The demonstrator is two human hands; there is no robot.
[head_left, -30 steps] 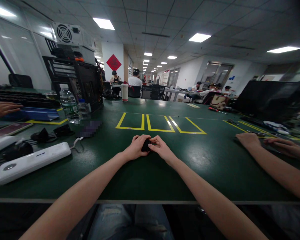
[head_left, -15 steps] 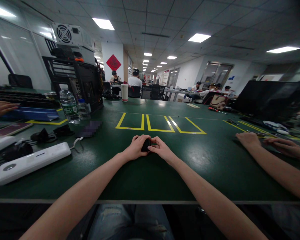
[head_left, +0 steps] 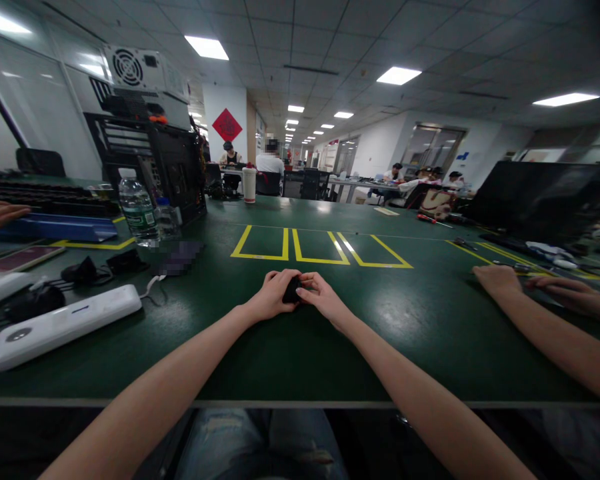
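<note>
A small, dark, rounded object (head_left: 292,291) is between my two hands just above or on the green tabletop (head_left: 300,360); its kind cannot be made out. My left hand (head_left: 273,293) wraps round its left side, fingers over the top and thumb below. From the right, my right hand (head_left: 323,298) closes on it with thumb and fingers. Much of the object is hidden behind the fingers. Beyond my hands, yellow tape outlines (head_left: 321,261) mark the table.
To the left lie a white power bank-like device (head_left: 67,327) and black adapters (head_left: 83,272); a water bottle (head_left: 139,210) stands beside a black computer case (head_left: 165,160). A co-worker's hands (head_left: 500,283) work at the right, near a monitor (head_left: 545,200). Another person's hand (head_left: 0,215) shows far left.
My right thumb and fingers have shifted slightly on the dark object; my left hand stays nearly still. The other person's hand at far left has drawn a little leftward.
</note>
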